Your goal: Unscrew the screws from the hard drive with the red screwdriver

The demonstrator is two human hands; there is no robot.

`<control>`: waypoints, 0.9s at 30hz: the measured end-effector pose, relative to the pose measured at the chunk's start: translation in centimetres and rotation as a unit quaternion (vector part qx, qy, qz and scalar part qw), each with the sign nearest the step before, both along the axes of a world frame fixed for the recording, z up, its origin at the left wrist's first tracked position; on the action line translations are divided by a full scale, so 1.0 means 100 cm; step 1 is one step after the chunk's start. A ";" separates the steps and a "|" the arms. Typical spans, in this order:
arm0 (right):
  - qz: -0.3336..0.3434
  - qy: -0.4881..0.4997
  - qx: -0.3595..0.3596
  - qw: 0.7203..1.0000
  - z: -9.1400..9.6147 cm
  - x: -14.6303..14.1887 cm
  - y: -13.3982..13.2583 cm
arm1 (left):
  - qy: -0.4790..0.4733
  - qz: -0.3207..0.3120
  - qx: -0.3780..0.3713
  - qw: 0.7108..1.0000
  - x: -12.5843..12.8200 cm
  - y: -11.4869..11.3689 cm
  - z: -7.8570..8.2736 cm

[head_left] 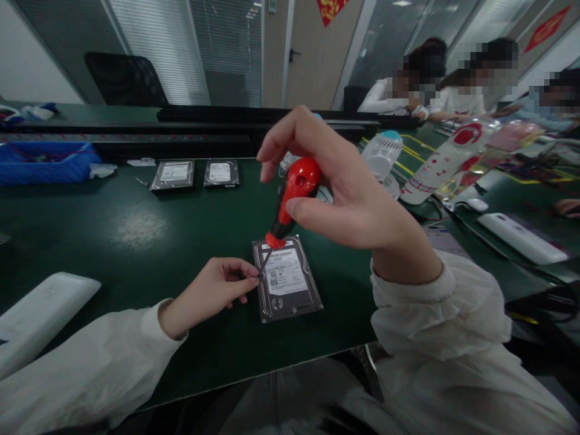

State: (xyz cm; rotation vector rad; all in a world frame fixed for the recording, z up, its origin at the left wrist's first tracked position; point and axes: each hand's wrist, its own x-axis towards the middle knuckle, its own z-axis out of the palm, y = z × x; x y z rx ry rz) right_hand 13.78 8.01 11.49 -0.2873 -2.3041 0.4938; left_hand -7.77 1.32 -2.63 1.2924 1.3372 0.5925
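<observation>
A hard drive (pixel 283 278) with a white label lies flat on the green table mat. Over it, my right hand (pixel 344 187) holds a red and black screwdriver (pixel 290 202) by its handle, thumb on the near side and the other fingers curled above. The screwdriver leans, and its thin shaft runs down to the left edge of the drive. My left hand (pixel 226 279) is at that edge, thumb and forefinger pinched together right at the screwdriver's tip. What sits between those fingertips is too small to make out.
Two more hard drives, one (pixel 173 175) beside another (pixel 221 173), lie farther back. A blue bin (pixel 45 162) stands at the left. A white device (pixel 45 308) lies near my left sleeve. A small white fan (pixel 383 154), a bottle (pixel 446 160) and cables are at the right; people sit beyond.
</observation>
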 end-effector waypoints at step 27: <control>-0.043 0.018 0.017 0.999 -0.003 -0.003 -0.002 | 0.005 0.004 -0.003 1.000 0.000 0.001 -0.001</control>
